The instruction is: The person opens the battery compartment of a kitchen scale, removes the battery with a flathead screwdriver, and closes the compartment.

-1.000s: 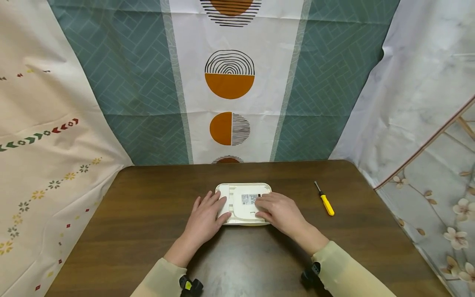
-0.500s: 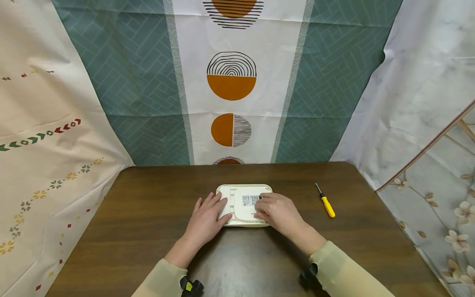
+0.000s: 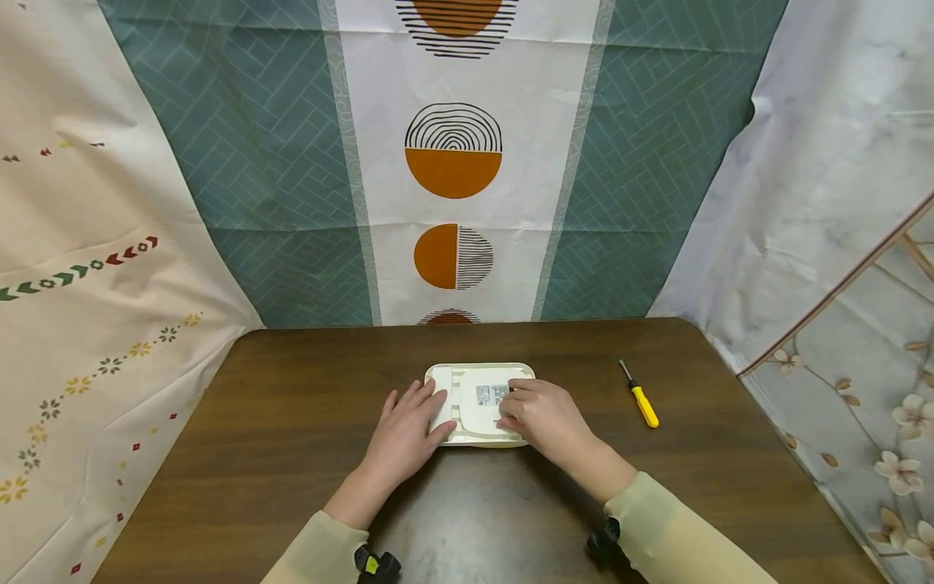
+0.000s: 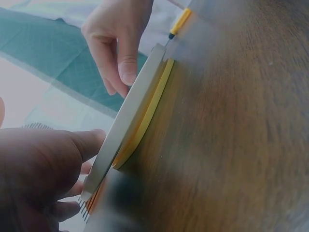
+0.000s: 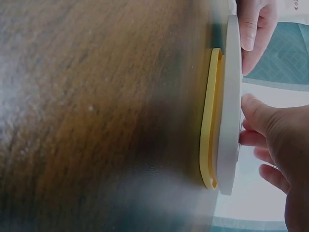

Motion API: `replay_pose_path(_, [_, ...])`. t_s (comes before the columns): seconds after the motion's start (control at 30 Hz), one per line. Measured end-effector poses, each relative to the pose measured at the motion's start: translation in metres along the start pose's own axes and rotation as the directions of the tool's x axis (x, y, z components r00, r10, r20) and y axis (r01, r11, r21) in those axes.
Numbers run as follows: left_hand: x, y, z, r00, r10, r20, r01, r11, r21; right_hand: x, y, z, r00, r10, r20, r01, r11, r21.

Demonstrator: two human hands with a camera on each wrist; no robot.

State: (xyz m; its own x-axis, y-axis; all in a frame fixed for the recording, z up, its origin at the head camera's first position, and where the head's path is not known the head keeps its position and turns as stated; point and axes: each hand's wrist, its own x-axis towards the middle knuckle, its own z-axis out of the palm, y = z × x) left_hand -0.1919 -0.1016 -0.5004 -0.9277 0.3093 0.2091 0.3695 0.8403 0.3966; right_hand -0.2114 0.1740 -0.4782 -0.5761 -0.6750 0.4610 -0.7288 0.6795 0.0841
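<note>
A white plastic device [image 3: 470,414] with rounded corners lies on the brown table, its flat face with a printed label [image 3: 490,395] turned up. Under it shows a yellow rim [image 5: 208,121] in the right wrist view. My left hand [image 3: 401,430] rests on the device's left end, fingers spread, thumb near the front edge. My right hand [image 3: 547,418] touches the right part of the face beside the label. Its thumb and forefinger [image 5: 252,139] stand apart on the surface in the right wrist view, the other fingers bent. What lies beneath its fingertips is partly hidden.
A screwdriver [image 3: 645,405] with a yellow handle lies on the table to the right, its tip pointing away. Patterned cloths [image 3: 452,178] hang behind and at both sides. Black cameras [image 3: 378,563] sit on both wrists.
My right hand has shifted slightly left across the device's face, its thumb and fingers bending a little more. The left hand, the device and the screwdriver stay in place.
</note>
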Motion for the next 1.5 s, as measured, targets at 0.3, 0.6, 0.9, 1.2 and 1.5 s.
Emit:
replay_pose_path(0.3, [0.0009,0.0008,-0.0002,1.000,0.009,-0.004,-0.009,1.000,0.003,0.0010,0.0021,-0.0019,0.999,-0.026,0.019,0.026,0.999,-0.020])
replay_pose_path(0.6, [0.0015,0.0007,-0.0003,1.000,0.013,-0.003,-0.013,1.000,0.005,0.0026,0.0024,-0.0018,0.999,-0.034,0.017,0.034,0.999,-0.041])
replay_pose_path(0.9, [0.0002,0.0015,-0.0008,1.000,0.011,-0.001,-0.011,1.000,0.004,0.0051,-0.0007,0.0008,0.998,-0.060,0.000,0.060,0.994,-0.090])
replay_pose_path(1.2, [-0.0005,0.0010,-0.0010,1.000,0.008,0.004,-0.008,1.000,0.000,0.0034,0.0009,0.0029,0.994,-0.105,0.003,0.105,0.989,-0.108])
replay_pose_path(1.5, [-0.0010,0.0002,-0.0007,1.000,0.017,0.002,-0.017,1.000,-0.012,0.0021,0.0030,0.0055,0.985,-0.167,-0.032,0.162,0.979,-0.126])
